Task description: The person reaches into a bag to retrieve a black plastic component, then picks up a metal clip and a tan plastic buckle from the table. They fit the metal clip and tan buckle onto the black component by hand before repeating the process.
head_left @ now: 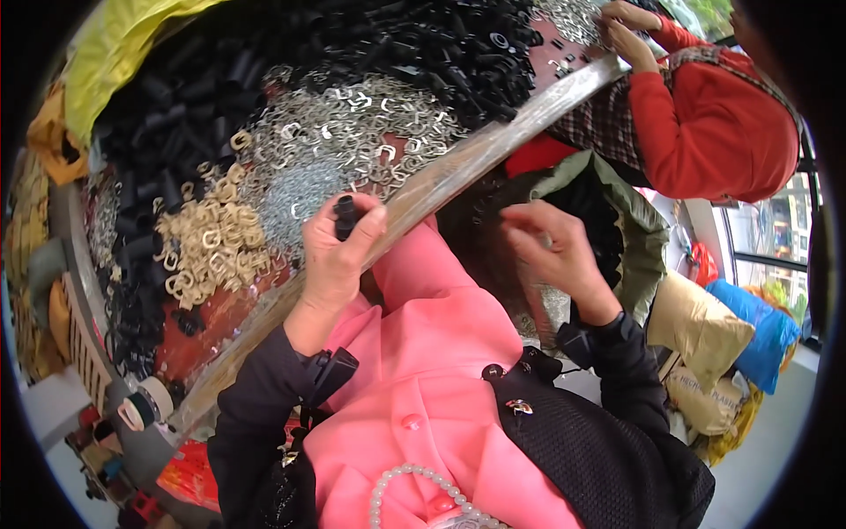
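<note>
While a black plastic-looking cylinder (345, 217) is pinched by the left hand (337, 256), the right hand (560, 249) is half-curled, grip indiscernible.

Bright daylight at right through a partly washed-out window (771, 220), glints on metal rings (352, 123), black parts (405, 53) losing detail, deep shadow below table edge (449, 176), fisheye bending straight lines, rim vignetted black.
</note>
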The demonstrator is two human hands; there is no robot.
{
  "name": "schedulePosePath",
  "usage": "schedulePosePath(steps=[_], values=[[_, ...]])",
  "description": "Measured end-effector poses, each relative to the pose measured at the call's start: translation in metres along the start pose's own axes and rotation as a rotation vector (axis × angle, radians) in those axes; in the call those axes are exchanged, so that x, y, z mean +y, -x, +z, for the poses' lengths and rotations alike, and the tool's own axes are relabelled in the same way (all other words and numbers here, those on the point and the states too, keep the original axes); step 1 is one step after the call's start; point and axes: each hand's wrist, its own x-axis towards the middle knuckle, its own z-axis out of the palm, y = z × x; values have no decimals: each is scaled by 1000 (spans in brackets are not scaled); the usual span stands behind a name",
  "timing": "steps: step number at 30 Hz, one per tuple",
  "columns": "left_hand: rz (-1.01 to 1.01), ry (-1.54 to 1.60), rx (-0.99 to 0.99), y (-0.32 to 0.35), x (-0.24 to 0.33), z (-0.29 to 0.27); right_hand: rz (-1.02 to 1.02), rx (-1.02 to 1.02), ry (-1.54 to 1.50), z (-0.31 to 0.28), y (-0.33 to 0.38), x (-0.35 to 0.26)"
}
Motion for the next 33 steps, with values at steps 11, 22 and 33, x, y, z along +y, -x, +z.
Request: schedulePosePath(steps=[11, 22, 33], values=[[-108, 228, -137, 14, 37, -5, -120, -104, -427, 79, -41, -61], [69, -88, -283, 9, 33, -30, 261, -317, -1009, 89, -46, -68], [-165, 115, -140, 22, 28, -34, 245, -325, -983, 106, -54, -60]])
